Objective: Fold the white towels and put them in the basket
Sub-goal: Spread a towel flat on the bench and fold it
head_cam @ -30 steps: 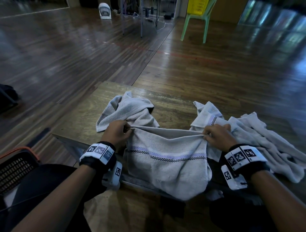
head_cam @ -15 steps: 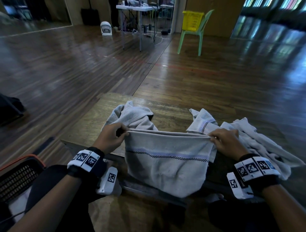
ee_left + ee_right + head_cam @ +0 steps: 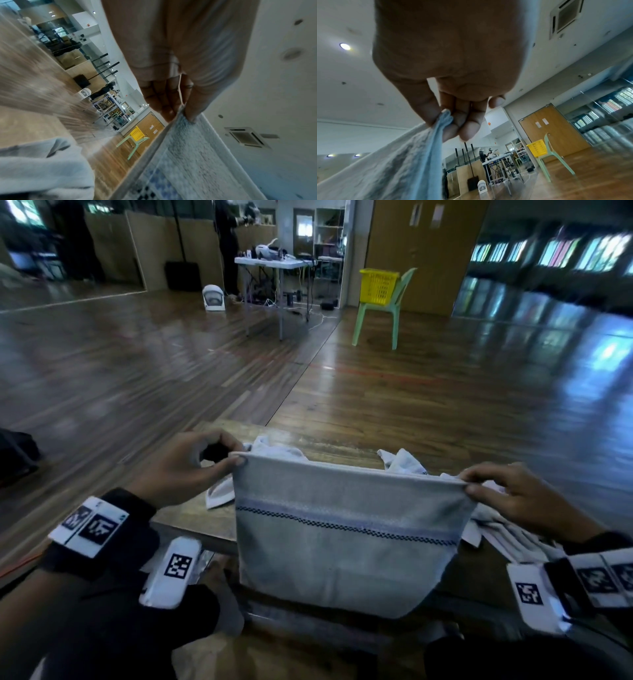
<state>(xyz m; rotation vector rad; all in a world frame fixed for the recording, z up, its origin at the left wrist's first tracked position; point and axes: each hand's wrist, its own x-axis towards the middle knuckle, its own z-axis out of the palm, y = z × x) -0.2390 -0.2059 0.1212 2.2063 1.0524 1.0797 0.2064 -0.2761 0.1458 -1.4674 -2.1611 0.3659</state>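
One towel point(image 3: 346, 546) hangs doubled, held taut above the table's point(image 3: 191, 522) near edge. Left hand point(image 3: 185, 470) pinches its top left corner; right hand point(image 3: 520, 498) pinches the top right corner. Two crumpled towels point(image 3: 274, 446) lie on the table behind it. Green chair point(image 3: 380, 313) with yellow basket point(image 3: 378, 285) stands well beyond the table.

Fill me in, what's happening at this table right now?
A person is folding towels. The left hand and right hand each pinch a top corner of a white towel with a checkered stripe, holding it stretched and hanging in front of the wooden table. It looks doubled over. More towels lie crumpled and unfolded on the table behind it. No basket for the towels shows near the hands; only a yellow basket sits on a green chair far across the room.
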